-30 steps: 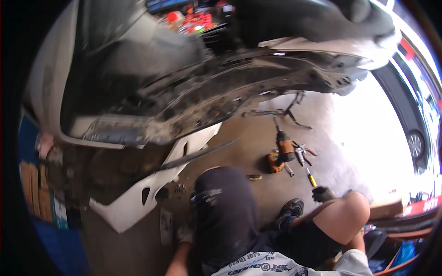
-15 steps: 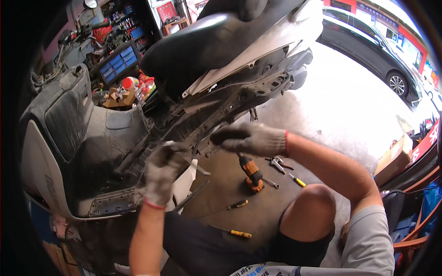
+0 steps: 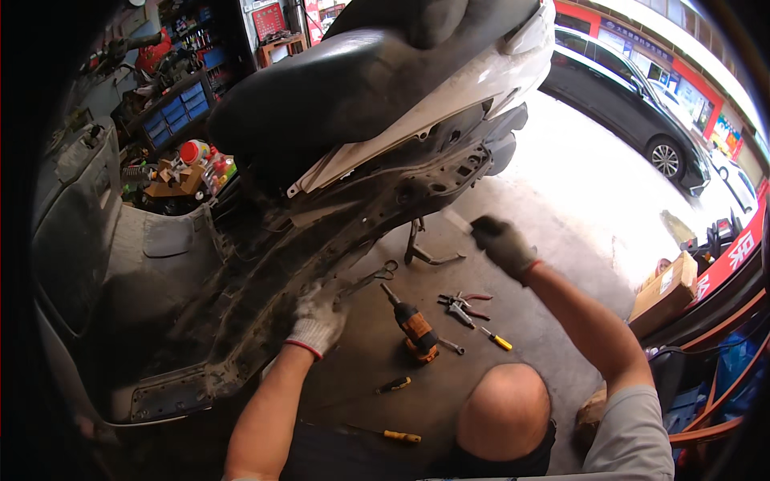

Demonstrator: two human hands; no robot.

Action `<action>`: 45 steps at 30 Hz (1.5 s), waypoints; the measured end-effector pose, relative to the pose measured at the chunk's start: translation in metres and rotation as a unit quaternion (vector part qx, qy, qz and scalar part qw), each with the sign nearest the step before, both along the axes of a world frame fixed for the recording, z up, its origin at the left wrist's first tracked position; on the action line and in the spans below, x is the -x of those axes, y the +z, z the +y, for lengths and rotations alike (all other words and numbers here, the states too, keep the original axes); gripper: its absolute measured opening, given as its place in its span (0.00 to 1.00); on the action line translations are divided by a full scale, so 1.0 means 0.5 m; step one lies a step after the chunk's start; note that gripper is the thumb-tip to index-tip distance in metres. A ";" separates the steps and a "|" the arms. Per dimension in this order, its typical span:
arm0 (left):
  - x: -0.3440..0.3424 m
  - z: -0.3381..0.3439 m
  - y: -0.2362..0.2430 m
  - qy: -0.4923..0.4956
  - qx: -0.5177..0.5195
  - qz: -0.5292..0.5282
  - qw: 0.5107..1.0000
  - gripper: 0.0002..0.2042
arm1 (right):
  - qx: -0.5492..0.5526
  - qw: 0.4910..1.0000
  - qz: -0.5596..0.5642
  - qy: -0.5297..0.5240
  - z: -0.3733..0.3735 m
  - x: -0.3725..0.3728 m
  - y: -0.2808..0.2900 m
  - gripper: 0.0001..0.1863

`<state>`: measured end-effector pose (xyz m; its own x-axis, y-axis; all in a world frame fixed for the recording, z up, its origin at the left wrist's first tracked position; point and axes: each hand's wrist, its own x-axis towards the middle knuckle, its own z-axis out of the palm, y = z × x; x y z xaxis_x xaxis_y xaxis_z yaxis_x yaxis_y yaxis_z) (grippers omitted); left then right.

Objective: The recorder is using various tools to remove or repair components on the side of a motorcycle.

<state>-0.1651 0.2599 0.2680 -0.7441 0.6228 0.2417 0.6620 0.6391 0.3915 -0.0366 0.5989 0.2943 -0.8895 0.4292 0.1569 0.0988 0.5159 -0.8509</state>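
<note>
A scooter with a black seat and its side panels off fills the left and middle, its dirty frame exposed. My left hand, in a grey glove, grips the lower edge of that frame. My right hand, also gloved, is curled into a fist in the air just right of the scooter's rear end, apart from it. Whether it holds something small I cannot tell.
On the concrete floor lie an orange cordless drill, pliers and yellow-handled screwdrivers. My bare knee is at the bottom. A cardboard box stands at right, a black car behind, tool shelves at back left.
My right hand has pulled away from the frame toward the right. My left hand has dropped lower onto the frame's bottom edge. The view has shifted slightly.
</note>
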 end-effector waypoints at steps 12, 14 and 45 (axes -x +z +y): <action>0.051 -0.029 -0.032 0.111 0.234 -0.067 0.963 0.37 | -0.325 0.923 -0.136 -0.155 0.259 0.150 0.090 0.12; 0.053 -0.029 -0.029 0.104 0.230 -0.085 0.964 0.38 | -0.350 0.909 -0.171 -0.150 0.280 0.178 0.092 0.14; 0.062 0.006 -0.010 0.121 0.278 -0.131 0.944 0.36 | -0.394 0.893 -0.214 -0.048 0.383 0.258 0.108 0.10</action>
